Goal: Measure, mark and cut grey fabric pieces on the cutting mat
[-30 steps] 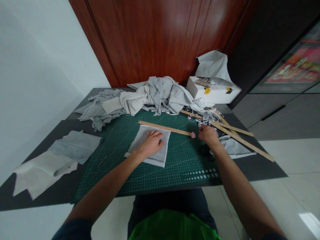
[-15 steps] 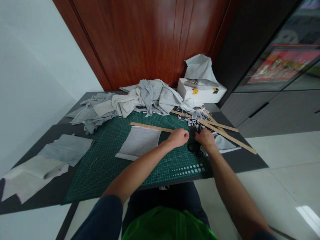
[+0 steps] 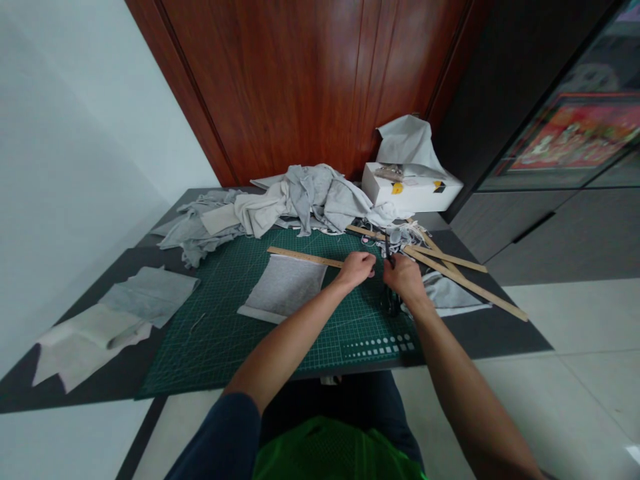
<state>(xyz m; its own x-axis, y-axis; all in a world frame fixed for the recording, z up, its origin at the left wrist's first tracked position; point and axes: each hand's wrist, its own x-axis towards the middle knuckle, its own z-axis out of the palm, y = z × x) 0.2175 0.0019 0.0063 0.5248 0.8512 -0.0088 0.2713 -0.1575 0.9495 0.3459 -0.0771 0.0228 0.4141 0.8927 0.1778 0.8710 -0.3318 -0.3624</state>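
My left hand is closed around the right end of a wooden ruler. The ruler lies along the top edge of a grey fabric piece, flat on the green cutting mat. Close by on the right, my right hand grips black scissors by their middle, the handle loops hanging toward me and the blades pointing away. Under and beside my right forearm lies another grey fabric piece.
Crumpled grey and cream fabric is heaped along the back. A white box stands at the back right. Wooden strips and fabric scraps lie at the right; cut pieces lie at the left.
My right hand has lifted the scissors from the table edge of the mat and turned them, shifting slightly left. My left hand stays at the ruler's end. The whole view has shifted slightly.
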